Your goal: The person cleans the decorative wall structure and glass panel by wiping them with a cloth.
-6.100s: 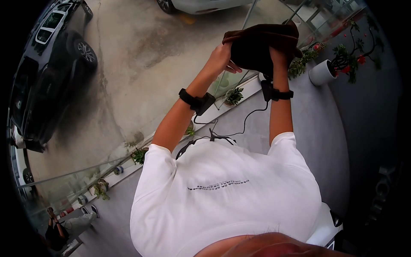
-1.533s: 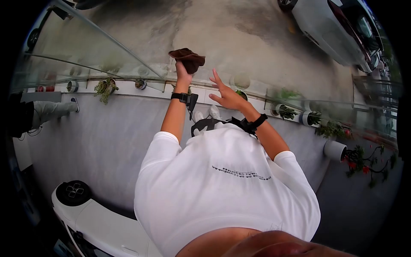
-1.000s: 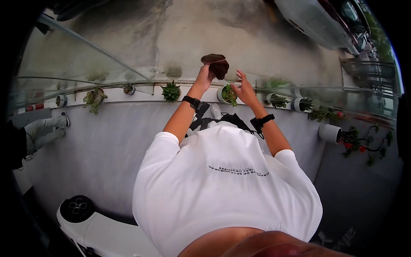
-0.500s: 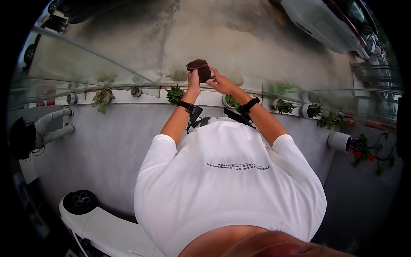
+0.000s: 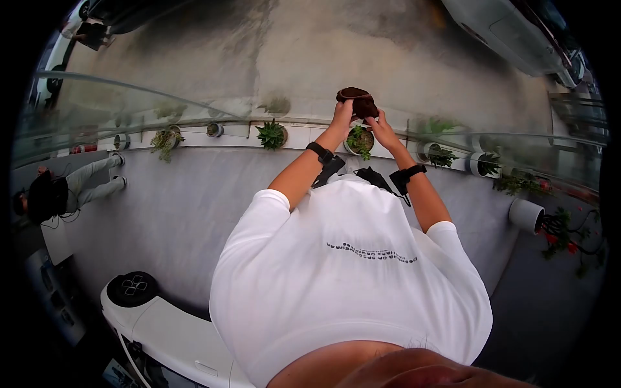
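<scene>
A dark brown cloth hat (image 5: 358,102), folded small, is held out in front of my chest, above the ledge with potted plants. My left hand (image 5: 343,115) grips its left part, with the thumb over the cloth. My right hand (image 5: 384,130) pinches its lower right edge; some fingertips are hidden behind the cloth. Black straps with small devices sit on both wrists, and thin cables run near my waist.
Several potted plants stand on a white ledge (image 5: 304,136) beside a glass panel (image 5: 149,103). A person (image 5: 48,197) is at the left. White cars (image 5: 174,336) are at the lower left and upper right. A white pot (image 5: 525,216) stands at the right.
The hat was spread wider between both hands, then held by my left hand alone while my right hand was open beside it. Now my right hand has closed on it, and it is folded smaller.
</scene>
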Demonstrator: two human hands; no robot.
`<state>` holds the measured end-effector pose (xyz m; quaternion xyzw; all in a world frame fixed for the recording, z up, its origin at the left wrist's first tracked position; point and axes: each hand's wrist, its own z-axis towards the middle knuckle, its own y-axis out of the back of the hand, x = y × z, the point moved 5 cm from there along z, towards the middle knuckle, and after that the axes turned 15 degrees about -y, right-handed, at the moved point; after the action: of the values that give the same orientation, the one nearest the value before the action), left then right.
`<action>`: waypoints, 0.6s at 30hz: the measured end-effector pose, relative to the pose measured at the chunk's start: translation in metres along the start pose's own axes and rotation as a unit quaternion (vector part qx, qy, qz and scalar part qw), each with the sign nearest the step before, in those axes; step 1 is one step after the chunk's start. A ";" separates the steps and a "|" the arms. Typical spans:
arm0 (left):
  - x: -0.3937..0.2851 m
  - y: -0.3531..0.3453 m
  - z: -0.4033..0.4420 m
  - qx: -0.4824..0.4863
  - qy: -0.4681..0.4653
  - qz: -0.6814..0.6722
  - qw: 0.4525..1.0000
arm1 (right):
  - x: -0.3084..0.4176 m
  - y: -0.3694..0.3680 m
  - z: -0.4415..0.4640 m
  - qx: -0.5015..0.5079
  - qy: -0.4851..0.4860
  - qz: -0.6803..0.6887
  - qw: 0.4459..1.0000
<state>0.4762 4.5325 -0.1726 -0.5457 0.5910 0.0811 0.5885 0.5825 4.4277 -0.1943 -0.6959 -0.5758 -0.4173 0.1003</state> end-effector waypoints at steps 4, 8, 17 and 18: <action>-0.017 0.050 0.004 -0.143 -0.076 -0.034 0.986 | 0.027 -0.029 0.006 0.061 0.070 0.028 0.995; -0.050 0.134 0.008 -0.300 -0.174 -0.015 0.938 | 0.065 -0.081 -0.005 0.102 0.102 -0.021 0.989; -0.078 0.110 0.008 -0.359 -0.290 0.176 0.870 | 0.037 -0.104 -0.026 0.113 0.143 -0.166 0.969; -0.069 0.098 0.005 -0.358 -0.289 0.216 0.861 | 0.014 -0.090 -0.014 0.103 0.100 -0.175 0.974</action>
<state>0.3866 4.6124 -0.1734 -0.5301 0.4277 0.5660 0.4645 0.4960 4.4576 -0.2062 -0.5255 -0.7154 -0.4340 0.1539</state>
